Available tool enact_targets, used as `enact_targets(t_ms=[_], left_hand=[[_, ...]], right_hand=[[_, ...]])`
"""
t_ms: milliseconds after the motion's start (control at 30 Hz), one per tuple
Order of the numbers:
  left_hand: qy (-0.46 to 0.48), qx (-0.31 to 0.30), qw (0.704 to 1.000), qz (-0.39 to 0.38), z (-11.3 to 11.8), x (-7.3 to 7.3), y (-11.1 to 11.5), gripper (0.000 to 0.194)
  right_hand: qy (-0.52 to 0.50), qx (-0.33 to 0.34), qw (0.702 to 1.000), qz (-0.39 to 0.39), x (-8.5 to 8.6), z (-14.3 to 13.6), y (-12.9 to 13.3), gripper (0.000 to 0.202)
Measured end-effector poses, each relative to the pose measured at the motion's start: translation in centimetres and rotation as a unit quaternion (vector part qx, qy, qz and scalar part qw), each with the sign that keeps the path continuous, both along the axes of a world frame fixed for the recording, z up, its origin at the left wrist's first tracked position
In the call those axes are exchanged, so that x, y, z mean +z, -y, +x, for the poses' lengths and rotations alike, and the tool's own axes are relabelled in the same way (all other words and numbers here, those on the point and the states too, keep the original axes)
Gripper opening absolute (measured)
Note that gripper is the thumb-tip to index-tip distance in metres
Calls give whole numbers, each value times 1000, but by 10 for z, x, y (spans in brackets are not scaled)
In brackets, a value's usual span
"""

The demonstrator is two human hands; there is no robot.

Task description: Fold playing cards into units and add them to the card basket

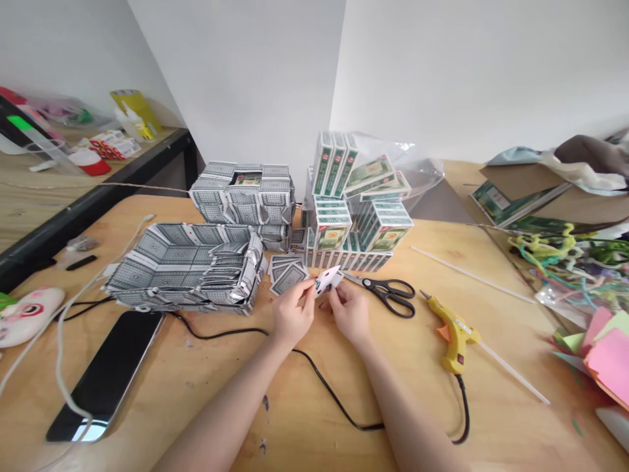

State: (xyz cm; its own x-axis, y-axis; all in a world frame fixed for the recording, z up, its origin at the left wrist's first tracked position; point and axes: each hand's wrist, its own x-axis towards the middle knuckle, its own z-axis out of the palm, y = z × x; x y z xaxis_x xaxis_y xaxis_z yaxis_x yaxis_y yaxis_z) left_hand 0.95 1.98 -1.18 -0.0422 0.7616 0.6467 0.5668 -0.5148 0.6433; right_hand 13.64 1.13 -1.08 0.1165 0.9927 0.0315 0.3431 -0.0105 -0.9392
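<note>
Between both hands, above the middle of the table, is a playing card (327,278) that looks bent. My left hand (295,309) pinches its left side and my right hand (350,311) its lower right; the fingertips hide part of it. Just behind my left hand lie loose playing cards (289,274), backs up. Black-handled scissors (390,293) lie to the right of my right hand, their blades partly behind it. To the left stands an open box built from folded cards (171,262), with a stack of folded cards (226,265) inside its right end.
Packs of playing cards (334,226) are piled behind my hands, beside another folded-card structure (243,196). A yellow glue gun (457,334) with a glue stick lies right; its black cord (324,383) passes beneath my arms. A phone (108,373) lies left.
</note>
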Motion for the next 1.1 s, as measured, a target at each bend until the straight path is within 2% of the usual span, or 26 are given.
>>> enact_targets(t_ms=[67, 133, 300, 433, 567, 733, 800, 867, 967, 1100], left_hand=[[3, -14, 1000, -4, 3, 0, 2, 14], [9, -14, 1000, -14, 3, 0, 3, 14], [44, 13, 998, -40, 0, 3, 0, 14], [49, 13, 997, -53, -2, 2, -2, 15], [53, 2, 997, -56, -1, 2, -2, 15], [66, -7, 996, -53, 0, 3, -2, 13], [70, -6, 996, -52, -1, 3, -4, 13], [71, -3, 996, -52, -2, 3, -6, 13], [68, -5, 996, -59, -2, 2, -7, 14], [57, -11, 996, -65, -3, 1, -8, 14]], right_hand=[[56, -38, 998, 11, 0, -1, 1, 25], [64, -57, 996, 21, -1, -1, 1, 25], [-10, 5, 1000, 1, 1, 3, 0, 23], [4, 28, 1000, 5, 2, 6, -1, 27], [71, 16, 997, 22, 1, 3, 0, 31], [181, -58, 977, 92, -1, 0, 3, 31], [152, -54, 983, 88, -1, 1, 3, 26], [78, -36, 994, 64, -1, 1, 2, 19], [-36, -13, 999, 22, 1, 1, 0, 24], [-76, 2, 997, -7, 3, 1, -1, 26]])
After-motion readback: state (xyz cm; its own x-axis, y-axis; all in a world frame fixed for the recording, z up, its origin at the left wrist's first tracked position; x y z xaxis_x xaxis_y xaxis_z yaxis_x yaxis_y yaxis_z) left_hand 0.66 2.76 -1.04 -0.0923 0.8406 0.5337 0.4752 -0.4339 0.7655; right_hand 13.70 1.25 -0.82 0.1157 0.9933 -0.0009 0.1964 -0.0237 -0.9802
